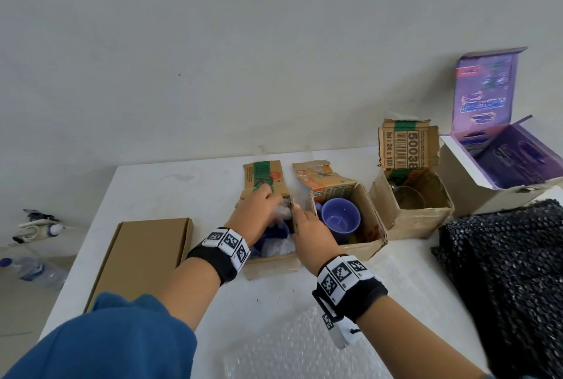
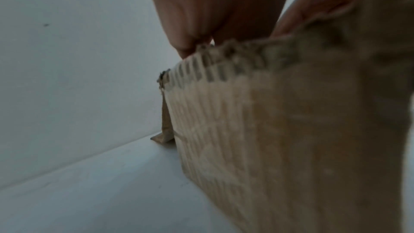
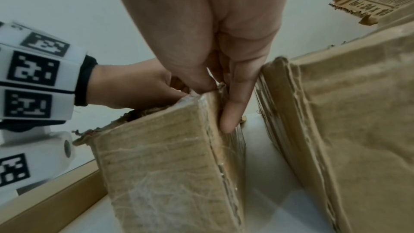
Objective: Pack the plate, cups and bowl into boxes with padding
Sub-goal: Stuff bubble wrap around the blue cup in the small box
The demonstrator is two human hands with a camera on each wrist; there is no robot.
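Observation:
Three open cardboard boxes stand in a row on the white table [image 1: 170,183]. My left hand [image 1: 269,200] reaches into the left box [image 1: 271,266], fingers curled on clear bubble-wrap padding [image 1: 278,246] around a dark blue piece [image 1: 271,237]. In the left wrist view the fingers [image 2: 190,42] dip behind the box wall [image 2: 268,130]. My right hand [image 1: 300,214] pinches that box's right wall, thumb on the top edge and index finger [image 3: 233,112] down the outside. The middle box [image 1: 365,244] holds a purple cup [image 1: 341,220]. A clear glass piece [image 1: 408,196] sits in the third box [image 1: 417,220].
A flat brown carton [image 1: 143,256] lies to the left. An open white and purple box [image 1: 475,183] stands at the far right, with black bubble wrap [image 1: 502,256] in front of it. Clear bubble wrap [image 1: 304,348] lies at the table's front edge. A wall rises behind.

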